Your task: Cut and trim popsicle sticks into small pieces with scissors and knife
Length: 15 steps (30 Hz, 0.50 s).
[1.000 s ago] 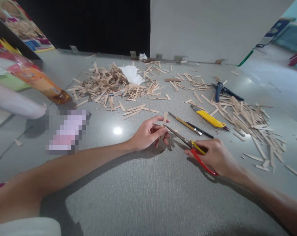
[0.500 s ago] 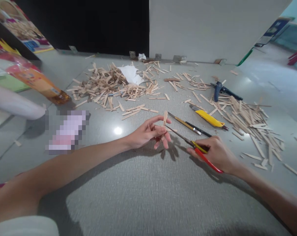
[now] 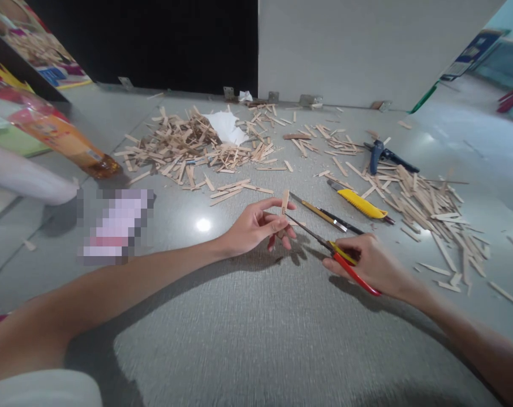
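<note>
My left hand (image 3: 262, 227) pinches a short wooden stick (image 3: 285, 200) between thumb and fingers, its upper end standing up above the fingertips. A small dark mark shows on the stick near the thumb. Part of another pale wooden piece (image 3: 297, 223) shows beside the fingers. My right hand (image 3: 369, 263) is wrapped round the red and yellow handles of long-nose pliers (image 3: 309, 230). The thin dark jaws reach left to the stick by that mark; I cannot tell whether they grip it. Just beyond lie a slim brown-handled tool (image 3: 319, 213) and a dark pen-like tool (image 3: 343, 219).
A yellow utility knife (image 3: 362, 203) and a dark blue clamp-like tool (image 3: 378, 155) lie at right by scattered wooden sticks (image 3: 434, 209). Behind is a larger stick pile (image 3: 175, 141) with white paper (image 3: 226, 127). An orange-labelled bottle (image 3: 65, 135) and another person's limb (image 3: 27, 172) are at left.
The pliers and my right hand have shifted very slightly left and up. My left fingers have moved a little around the stick; both holds stay the same.
</note>
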{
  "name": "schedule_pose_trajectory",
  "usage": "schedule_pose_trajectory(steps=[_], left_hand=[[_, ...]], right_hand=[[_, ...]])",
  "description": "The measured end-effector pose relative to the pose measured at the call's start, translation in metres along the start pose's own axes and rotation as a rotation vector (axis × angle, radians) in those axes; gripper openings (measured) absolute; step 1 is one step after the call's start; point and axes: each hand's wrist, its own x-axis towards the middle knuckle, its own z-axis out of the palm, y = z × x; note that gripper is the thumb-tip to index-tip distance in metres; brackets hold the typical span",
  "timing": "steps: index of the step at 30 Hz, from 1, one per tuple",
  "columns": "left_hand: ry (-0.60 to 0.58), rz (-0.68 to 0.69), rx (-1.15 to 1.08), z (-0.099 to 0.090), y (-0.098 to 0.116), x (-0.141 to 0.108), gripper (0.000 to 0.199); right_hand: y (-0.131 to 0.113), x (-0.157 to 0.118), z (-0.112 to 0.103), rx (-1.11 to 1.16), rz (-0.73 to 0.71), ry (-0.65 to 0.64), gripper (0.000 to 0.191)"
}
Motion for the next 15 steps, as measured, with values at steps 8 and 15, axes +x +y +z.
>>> schedule_pose_trajectory(steps=[8, 15], left_hand=[[0.056, 0.018, 0.079, 0.0029, -0.0027, -0.0031, 0.044], [0.063, 0.023, 0.099, 0.0021, -0.0021, -0.0018, 0.044]], right_hand=[[-0.0030, 0.0007, 0.0008, -0.021, 0.042, 0.036, 0.057], [-0.0025, 0.0033, 0.0013, -0.003, 0.037, 0.043, 0.065]])
